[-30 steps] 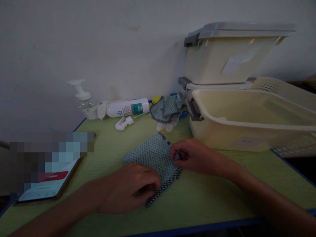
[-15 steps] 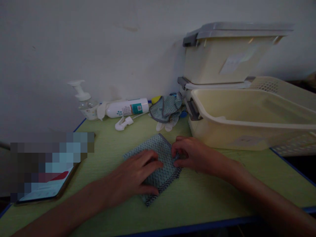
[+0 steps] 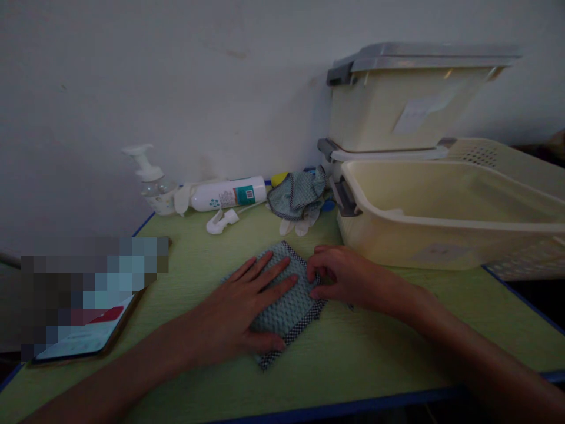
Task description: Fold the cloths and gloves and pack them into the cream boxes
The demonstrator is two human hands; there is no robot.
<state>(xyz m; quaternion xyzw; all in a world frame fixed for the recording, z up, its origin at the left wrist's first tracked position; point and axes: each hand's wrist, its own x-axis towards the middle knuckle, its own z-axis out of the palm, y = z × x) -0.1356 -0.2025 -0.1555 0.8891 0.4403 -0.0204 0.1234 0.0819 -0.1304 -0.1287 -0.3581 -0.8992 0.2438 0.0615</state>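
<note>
A folded blue-green cleaning cloth [image 3: 293, 303] with a black-and-white checked border lies on the green table. My left hand [image 3: 253, 306] rests flat on its left half, fingers spread and thumb near the lower border. At the right corner, the curled fingers and thumb of my right hand [image 3: 338, 274] close on the checked edge; the exact grip is partly hidden behind the fingers.
Along the wall stand a pump bottle [image 3: 154, 188], a lying white bottle [image 3: 227, 193], a white spray head [image 3: 222, 221] and a crumpled cloth [image 3: 298, 194]. Cream bins [image 3: 397, 235] fill the right; a phone [image 3: 110, 321] leans at left.
My left hand's fingers have straightened and spread out over the cloth, from a more bent pose. The right hand and the cloth are nearly unmoved.
</note>
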